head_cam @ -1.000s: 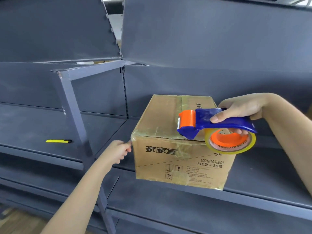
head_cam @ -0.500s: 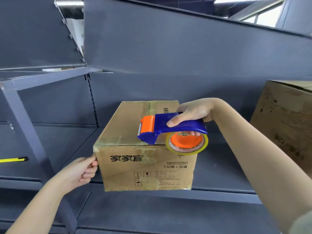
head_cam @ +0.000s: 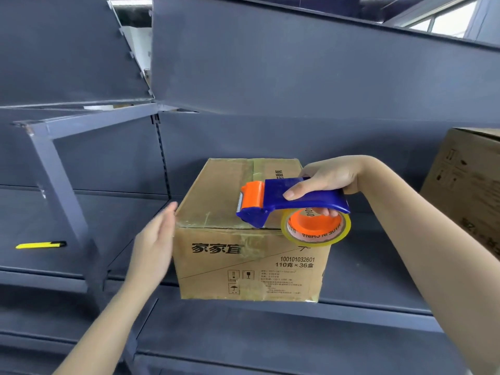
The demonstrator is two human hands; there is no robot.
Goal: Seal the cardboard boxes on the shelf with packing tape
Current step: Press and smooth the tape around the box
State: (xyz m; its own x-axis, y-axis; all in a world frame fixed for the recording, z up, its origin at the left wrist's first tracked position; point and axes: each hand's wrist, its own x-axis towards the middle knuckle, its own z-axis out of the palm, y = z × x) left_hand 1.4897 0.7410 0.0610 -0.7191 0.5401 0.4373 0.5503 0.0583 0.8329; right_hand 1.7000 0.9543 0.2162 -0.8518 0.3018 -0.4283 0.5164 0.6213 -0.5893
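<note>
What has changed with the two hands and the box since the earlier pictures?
The left hand let go of the front left corner of the cardboard box and is now open at its left side. The right hand grips the tape dispenser as before, on the box top near the front edge. The yellow knife stayed put.

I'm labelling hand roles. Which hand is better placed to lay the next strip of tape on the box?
Right, probably: the right hand grips the tape dispenser, its nose resting on top of the cardboard box. The left hand lies flat against the box's left side, holding nothing.
</note>
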